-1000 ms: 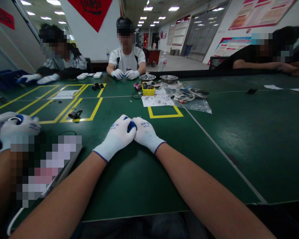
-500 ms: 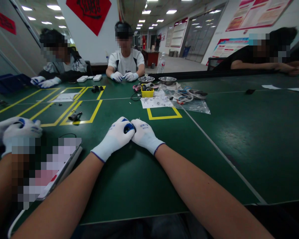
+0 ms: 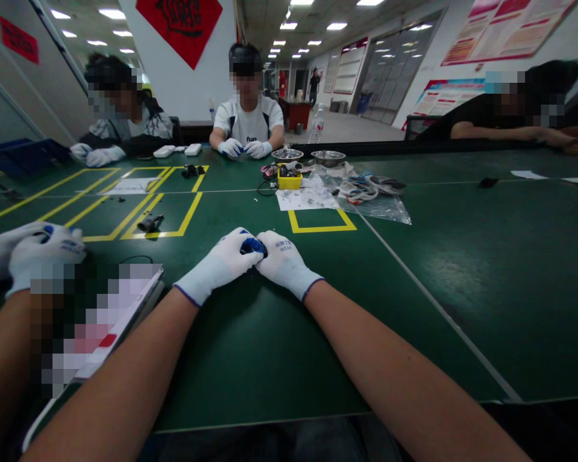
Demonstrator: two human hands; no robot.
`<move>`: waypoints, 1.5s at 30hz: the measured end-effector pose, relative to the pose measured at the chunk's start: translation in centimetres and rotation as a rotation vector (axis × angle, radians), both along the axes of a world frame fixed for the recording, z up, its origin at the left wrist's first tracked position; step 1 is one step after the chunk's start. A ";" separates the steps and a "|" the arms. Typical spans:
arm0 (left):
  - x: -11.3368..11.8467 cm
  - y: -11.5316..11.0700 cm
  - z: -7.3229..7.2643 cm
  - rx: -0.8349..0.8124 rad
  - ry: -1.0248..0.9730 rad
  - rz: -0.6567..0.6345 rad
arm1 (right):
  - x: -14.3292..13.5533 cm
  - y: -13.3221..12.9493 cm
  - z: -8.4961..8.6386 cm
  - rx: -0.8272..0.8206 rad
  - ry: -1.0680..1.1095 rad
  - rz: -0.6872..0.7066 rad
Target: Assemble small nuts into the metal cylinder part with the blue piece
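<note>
My left hand (image 3: pixel 226 260) and my right hand (image 3: pixel 284 260), both in white gloves with blue palms, meet above the green table (image 3: pixel 250 359). The fingers of each are curled inward and pressed together at the fingertips. Between them a small dark part (image 3: pixel 261 250) shows only in a sliver; its kind is hidden by the gloves. Beyond my hands, a yellow tape square (image 3: pixel 324 228) marks the table.
A co-worker's gloved hands (image 3: pixel 48 250) are close on my left, beside a phone-like device (image 3: pixel 139 282). Farther off are a dark metal-looking part (image 3: pixel 150 222), a yellow box (image 3: pixel 289 182), a plastic bag (image 3: pixel 390 208) and steel bowls (image 3: pixel 328 157). Other people sit opposite.
The view has shifted slightly, so the scene sits a little farther right. My hands stay together, with the left fingers turned a little and more blue palm showing.
</note>
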State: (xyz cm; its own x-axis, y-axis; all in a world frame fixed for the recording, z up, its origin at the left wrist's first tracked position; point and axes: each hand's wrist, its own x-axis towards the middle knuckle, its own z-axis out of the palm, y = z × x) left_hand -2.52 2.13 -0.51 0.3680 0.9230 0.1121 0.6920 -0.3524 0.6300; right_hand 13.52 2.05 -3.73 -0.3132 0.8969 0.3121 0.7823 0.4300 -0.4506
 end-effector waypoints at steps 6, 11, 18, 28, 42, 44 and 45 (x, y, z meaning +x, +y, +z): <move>0.3 -0.2 0.4 0.032 -0.043 -0.001 | 0.2 0.2 -0.2 0.028 0.083 -0.024; 0.2 0.0 0.4 0.100 -0.121 0.062 | 0.1 0.3 -0.2 0.036 0.156 -0.050; 0.1 0.4 0.3 0.087 -0.244 0.230 | 0.0 0.3 -0.4 0.102 0.239 -0.044; 0.0 0.5 0.0 0.155 -0.221 0.239 | -0.1 0.6 -0.7 0.133 0.287 -0.045; 0.2 -0.5 0.5 0.317 -0.020 0.228 | 0.0 0.4 -0.4 0.111 0.300 -0.062; 0.3 -0.6 0.6 0.316 0.002 0.233 | 0.0 0.4 -0.3 0.107 0.295 -0.062; 0.3 -0.6 0.7 0.312 0.012 0.236 | 0.0 0.3 -0.3 0.104 0.293 -0.062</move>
State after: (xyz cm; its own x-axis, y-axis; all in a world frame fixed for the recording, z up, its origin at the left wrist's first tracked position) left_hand -2.17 1.49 0.15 0.1527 0.9045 0.3982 0.7833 -0.3564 0.5093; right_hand 13.50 2.39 -4.04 -0.1419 0.8700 0.4721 0.6517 0.4411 -0.6171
